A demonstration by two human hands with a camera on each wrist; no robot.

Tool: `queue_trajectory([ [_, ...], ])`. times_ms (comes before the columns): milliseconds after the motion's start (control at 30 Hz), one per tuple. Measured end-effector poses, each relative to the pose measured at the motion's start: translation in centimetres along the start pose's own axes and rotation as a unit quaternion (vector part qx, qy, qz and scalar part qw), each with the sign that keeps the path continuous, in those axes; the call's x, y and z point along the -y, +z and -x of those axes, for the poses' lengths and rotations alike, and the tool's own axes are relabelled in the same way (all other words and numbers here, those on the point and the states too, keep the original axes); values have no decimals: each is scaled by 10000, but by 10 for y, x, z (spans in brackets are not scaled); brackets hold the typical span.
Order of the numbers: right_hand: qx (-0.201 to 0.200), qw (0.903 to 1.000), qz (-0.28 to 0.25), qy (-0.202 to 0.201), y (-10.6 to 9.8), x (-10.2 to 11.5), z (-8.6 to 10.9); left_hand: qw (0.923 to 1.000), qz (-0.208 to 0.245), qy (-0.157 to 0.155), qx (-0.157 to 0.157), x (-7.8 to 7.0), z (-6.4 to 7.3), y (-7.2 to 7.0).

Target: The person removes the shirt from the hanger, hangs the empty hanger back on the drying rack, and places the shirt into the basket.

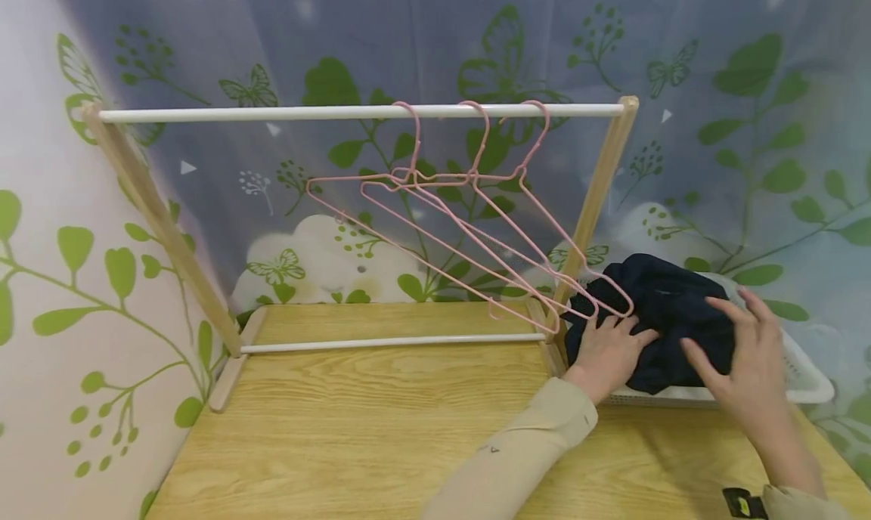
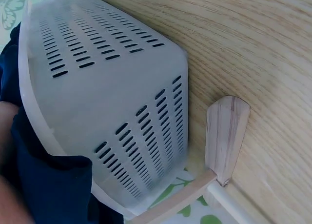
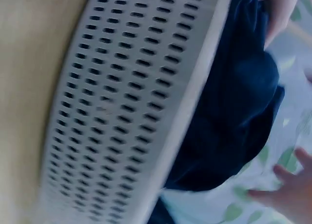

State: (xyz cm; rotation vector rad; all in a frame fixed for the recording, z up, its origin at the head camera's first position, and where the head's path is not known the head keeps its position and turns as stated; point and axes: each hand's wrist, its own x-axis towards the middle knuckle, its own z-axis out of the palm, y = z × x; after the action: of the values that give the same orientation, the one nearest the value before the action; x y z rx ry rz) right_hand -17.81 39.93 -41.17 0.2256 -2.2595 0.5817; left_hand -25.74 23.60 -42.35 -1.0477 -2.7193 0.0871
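A crumpled dark navy garment lies heaped in a white perforated plastic basket, draping over its rim. On the heap's left side rests my left hand, fingers stretched over the cloth; the left wrist view shows only a blurred part of this hand. My right hand is at the heap's right side, with thumb and fingers spread apart and nothing between them. In the right wrist view, that hand appears apart from the cloth.
A wooden rack with a white top rail stands left of the basket on the wood-grain table. Three pink hangers hang from the rail, their lower right corners reaching over the garment and close above my left hand. A patterned curtain hangs behind.
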Motion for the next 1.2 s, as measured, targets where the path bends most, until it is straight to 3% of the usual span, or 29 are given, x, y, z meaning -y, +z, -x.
queue_trajectory([
  [100, 1023, 9917, 782, -42, 9, 5, -7, 9998, 170, 64, 7, 7, 4, -1],
  [200, 1917, 9728, 1178, 545, 18, -3, -8, 9988, 437, 203, 58, 17, 11, -1],
  [300, 2301, 9598, 1244, 1017, 25, -16, -5, 9976, 560, 419, 4, 27, 24, 0],
  [467, 2795, 9419, 1160, 1457, 31, -28, 3, 9946, 220, 906, -454, 33, 46, 1],
  [600, 2828, 9386, 1205, 1564, 32, -28, 7, 9945, 100, 985, -337, 30, 54, 3],
  [733, 2750, 9405, 1234, 1569, 32, -27, 10, 9973, 156, 719, 43, 25, 54, 9],
  [867, 2583, 9454, 1250, 1546, 32, -27, 13, 9983, 232, 505, 155, 20, 51, 11],
  [1033, 2264, 9552, 1174, 1502, 29, -21, 15, 9989, 110, 459, -62, 21, 50, 8],
  [1200, 1945, 9637, 1107, 1457, 24, 4, 14, 9970, -54, 505, -589, 31, 51, 2],
])
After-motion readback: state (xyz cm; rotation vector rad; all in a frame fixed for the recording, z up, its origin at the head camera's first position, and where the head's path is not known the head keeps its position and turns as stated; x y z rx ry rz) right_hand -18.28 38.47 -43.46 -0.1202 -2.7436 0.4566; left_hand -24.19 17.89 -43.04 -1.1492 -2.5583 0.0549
